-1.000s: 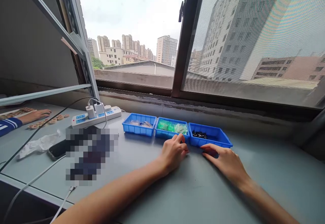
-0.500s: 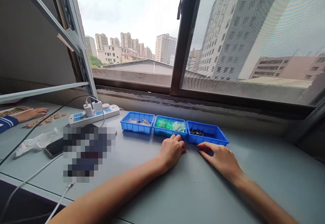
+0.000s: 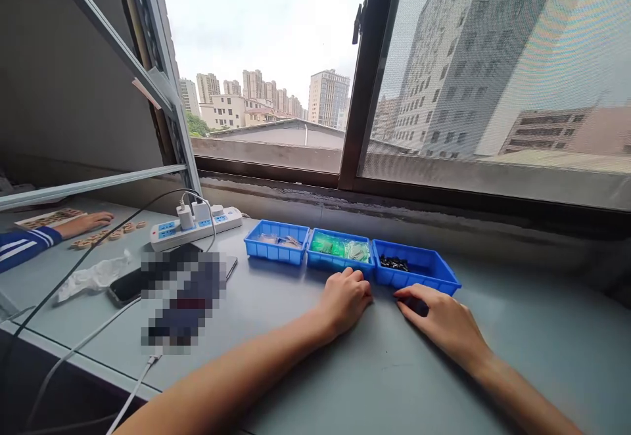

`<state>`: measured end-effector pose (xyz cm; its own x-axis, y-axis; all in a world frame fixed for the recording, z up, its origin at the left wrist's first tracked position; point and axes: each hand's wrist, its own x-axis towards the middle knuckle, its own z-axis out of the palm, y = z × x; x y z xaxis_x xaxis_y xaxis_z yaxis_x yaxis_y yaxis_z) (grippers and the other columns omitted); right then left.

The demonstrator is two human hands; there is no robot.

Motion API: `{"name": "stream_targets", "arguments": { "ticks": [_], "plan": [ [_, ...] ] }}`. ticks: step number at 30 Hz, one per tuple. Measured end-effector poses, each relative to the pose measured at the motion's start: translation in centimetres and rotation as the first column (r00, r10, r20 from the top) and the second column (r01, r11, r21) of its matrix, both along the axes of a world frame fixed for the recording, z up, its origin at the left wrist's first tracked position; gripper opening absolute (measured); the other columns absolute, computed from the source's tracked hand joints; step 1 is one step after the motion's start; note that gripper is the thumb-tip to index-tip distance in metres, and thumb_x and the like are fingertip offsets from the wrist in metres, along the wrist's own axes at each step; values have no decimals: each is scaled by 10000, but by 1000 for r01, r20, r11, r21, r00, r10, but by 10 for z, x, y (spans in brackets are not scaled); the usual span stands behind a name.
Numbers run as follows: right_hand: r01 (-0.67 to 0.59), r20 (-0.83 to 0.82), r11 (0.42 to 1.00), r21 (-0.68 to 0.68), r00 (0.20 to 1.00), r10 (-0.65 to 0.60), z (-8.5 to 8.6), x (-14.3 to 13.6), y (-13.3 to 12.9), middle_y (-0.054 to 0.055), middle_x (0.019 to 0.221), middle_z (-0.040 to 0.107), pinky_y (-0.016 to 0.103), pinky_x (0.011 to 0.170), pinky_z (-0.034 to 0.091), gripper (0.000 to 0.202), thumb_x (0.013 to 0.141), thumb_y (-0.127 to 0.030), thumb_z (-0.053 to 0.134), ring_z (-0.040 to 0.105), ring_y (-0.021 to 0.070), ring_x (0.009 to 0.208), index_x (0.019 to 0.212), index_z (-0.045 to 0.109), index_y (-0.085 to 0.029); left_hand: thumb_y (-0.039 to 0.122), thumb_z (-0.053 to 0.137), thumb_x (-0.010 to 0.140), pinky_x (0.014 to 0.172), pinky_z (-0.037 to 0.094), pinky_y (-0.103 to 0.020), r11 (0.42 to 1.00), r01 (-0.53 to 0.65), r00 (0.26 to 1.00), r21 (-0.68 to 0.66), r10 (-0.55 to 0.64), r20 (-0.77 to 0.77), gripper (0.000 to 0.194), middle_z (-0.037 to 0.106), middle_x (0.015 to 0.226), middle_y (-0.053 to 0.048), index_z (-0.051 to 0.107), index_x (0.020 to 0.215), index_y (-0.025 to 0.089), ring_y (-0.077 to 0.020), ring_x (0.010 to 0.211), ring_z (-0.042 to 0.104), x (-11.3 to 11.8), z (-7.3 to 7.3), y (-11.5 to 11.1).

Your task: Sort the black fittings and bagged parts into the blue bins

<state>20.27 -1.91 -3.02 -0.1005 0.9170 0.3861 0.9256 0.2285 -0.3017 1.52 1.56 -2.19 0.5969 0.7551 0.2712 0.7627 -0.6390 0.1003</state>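
**Two hands at rest before a row of three blue trays**

The left hand (image 3: 345,300) lies on the grey tabletop (image 3: 374,369) with its fingers curled loosely under and holding nothing; its knuckles sit just beside the front wall of the middle tray (image 3: 325,261). The right hand (image 3: 444,320) lies flat, palm down, its fingers stretched and slightly spread, empty, with the tips touching or nearly touching the front wall of the right tray (image 3: 428,280). The three trays stand side by side, walls touching, near the window sill.

Working well from this posture probably means resting the wrists on the tabletop and reaching over the low walls from above, since the light trays would likely slide if pushed from the front.

The trays are shallow, rectangular, moulded plastic with thin rims. The left tray (image 3: 269,250) holds clear film packets; the middle tray holds glossy green packets (image 3: 340,247); the right tray holds small black pieces (image 3: 393,263), too small to identify. The tabletop is smooth and matt. To the left lie a white power strip (image 3: 197,225), a phone (image 3: 125,285) and crumpled clear plastic (image 3: 91,277); another person's hand (image 3: 89,223) rests by small round wooden pieces (image 3: 111,236).
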Motion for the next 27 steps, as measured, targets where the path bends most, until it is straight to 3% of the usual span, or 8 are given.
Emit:
{"name": "stream_targets", "arguments": {
  "ticks": [3,9,21,24,27],
  "plan": [
    [-4,12,1000,-29,1000,4,1,-1,0,-57,874,721,251,557,499,217,774,-339,473,673,186,762,812,686,-320,255,555,845,717,465,-263,1000,5,1000,0,-5,2,145,636,912,-16,680,825,184,-158,849,561,-1,0,0],
    [29,29,998,57,999,-31,-5,-7,-4,-43,914,707,259,551,502,269,799,-329,416,669,187,762,874,674,-322,282,521,867,692,466,-268,1000,11,999,-23,-12,-40,187,655,895,-14,676,843,180,-168,854,564,-1,1,0],
    [-59,105,998,3,993,59,-6,3,3,-36,926,711,248,552,514,250,814,-339,438,677,187,780,880,678,-321,278,535,860,665,465,-265,1000,11,999,25,-11,-36,179,661,905,-22,677,832,173,-171,842,584,-1,-1,1],
    [-49,92,999,22,995,46,-5,-1,0,-34,913,704,254,561,510,244,826,-330,426,672,183,779,862,666,-306,287,542,856,660,460,-255,999,6,1000,45,-5,-25,173,647,961,-23,677,828,182,-162,838,584,-1,-1,0],
    [-58,86,996,63,995,52,-5,-5,-2,-23,906,695,262,587,509,247,837,-320,408,665,184,808,841,652,-287,271,541,857,662,456,-258,999,11,1000,45,-10,-13,167,656,883,-18,675,825,177,-164,828,581,0,-2,1]
  ]
}}
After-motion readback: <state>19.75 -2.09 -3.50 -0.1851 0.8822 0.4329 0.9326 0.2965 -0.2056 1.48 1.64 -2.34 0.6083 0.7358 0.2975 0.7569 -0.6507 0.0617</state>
